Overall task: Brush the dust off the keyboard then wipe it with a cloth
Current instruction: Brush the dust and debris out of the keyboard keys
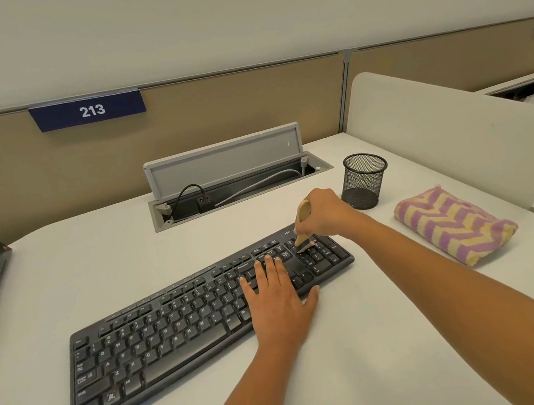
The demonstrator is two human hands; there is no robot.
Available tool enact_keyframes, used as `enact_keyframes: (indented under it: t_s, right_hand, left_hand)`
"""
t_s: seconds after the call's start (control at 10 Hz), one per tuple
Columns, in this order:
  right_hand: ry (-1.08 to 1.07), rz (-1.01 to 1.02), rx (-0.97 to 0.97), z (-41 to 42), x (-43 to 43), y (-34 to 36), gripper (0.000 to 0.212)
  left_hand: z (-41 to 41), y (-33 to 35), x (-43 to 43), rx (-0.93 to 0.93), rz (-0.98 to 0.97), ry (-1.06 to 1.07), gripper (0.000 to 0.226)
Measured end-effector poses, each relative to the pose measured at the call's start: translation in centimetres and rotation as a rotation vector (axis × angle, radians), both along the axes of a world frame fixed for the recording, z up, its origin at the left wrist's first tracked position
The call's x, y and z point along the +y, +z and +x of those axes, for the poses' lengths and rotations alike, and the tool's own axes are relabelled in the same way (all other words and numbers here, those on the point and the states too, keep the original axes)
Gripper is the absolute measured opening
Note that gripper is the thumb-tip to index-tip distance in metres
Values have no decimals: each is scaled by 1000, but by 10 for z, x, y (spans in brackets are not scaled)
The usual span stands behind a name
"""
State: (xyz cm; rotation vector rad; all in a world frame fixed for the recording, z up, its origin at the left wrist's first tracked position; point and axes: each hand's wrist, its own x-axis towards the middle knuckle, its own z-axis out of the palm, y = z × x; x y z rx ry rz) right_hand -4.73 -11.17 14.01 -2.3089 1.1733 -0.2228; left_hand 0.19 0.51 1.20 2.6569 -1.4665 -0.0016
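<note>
The left grip (278, 299) lies flat, fingers straight, on the keyboard (175, 337) in the middle of the tabletop (368, 353). The right grip (327, 212) is clamped on a brush (303, 214) with its bristles on the number pad. The cloth (453, 226) lies near the right edge.

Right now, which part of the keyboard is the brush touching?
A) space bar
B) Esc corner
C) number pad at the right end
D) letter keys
C: the brush in the right hand has its bristles on the number pad of the keyboard.
</note>
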Motion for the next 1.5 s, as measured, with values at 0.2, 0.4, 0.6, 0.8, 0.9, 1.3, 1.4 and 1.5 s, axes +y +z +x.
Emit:
enact_keyframes:
  t_s: [0.2,0.4,0.6,0.8,0.9,1.3,1.4,1.5]
  right_hand:
    - [-12,83,-50,0,3,-2,52]
    - [-72,262,-135,-7,-6,-6,56]
    - [-128,288,-229,-20,-30,-9,81]
    - [-194,59,-83,-36,-20,14,42]
    - [-168,-2,-35,-32,-16,7,46]
    - [-59,65,-43,-20,0,-3,45]
    - [-50,80,-67,-18,0,-5,44]
    - [-45,116,-98,-17,1,-9,44]
  left_hand:
    - [0,1,0,-2,1,0,109]
    - [0,1,0,0,6,1,109]
    - [0,1,0,3,10,-4,107]
    - [1,-1,0,10,5,-3,108]
    - [0,0,-1,5,9,3,101]
    - [0,0,-1,17,-2,4,110]
    - [0,1,0,17,-2,5,110]
    - [-1,1,0,6,-5,6,110]
